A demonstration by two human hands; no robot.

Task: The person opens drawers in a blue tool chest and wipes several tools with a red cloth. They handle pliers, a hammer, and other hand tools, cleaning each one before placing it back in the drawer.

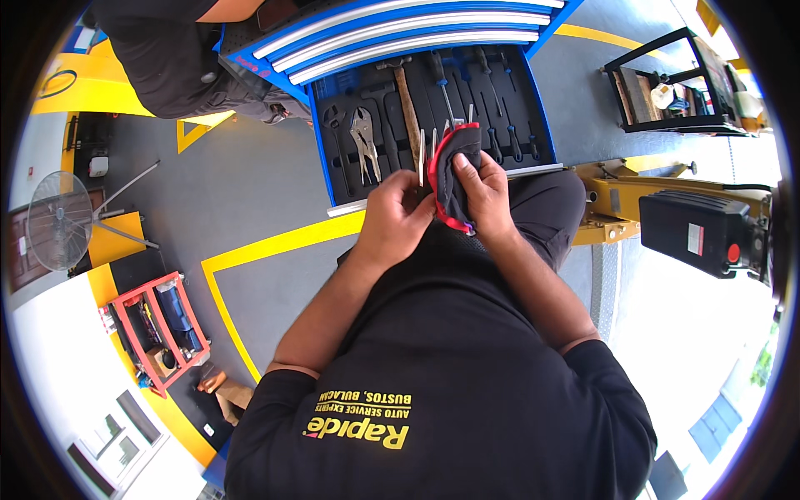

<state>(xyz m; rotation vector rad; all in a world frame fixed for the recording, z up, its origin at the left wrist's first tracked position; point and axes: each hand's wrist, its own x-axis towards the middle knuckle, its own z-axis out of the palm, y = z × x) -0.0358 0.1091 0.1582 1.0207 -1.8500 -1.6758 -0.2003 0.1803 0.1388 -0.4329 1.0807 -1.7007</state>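
Note:
My right hand [486, 198] grips a black fabric tool pouch [451, 177] with red trim, thumb lying across its face. Several thin metal pieces [422, 157] stick up along the pouch's left side; their kind is unclear. At that edge my left hand [393, 215] has its fingers closed, and what they pinch is hidden. Beyond both hands lies an open drawer with a dark tool liner [350, 83]. In it are an adjustable wrench [337, 125], locking pliers [364, 137], a wooden-handled hammer [406, 100] and several screwdrivers [442, 75], partly covered by the pouch.
The drawer belongs to a blue tool chest [312, 79]. Another person in dark clothes [179, 62] is beside it at the upper left. A yellow lift arm [612, 200] stands at right, a black-framed rack [667, 83] beyond. At left are a fan [60, 221] and a red cart [158, 333].

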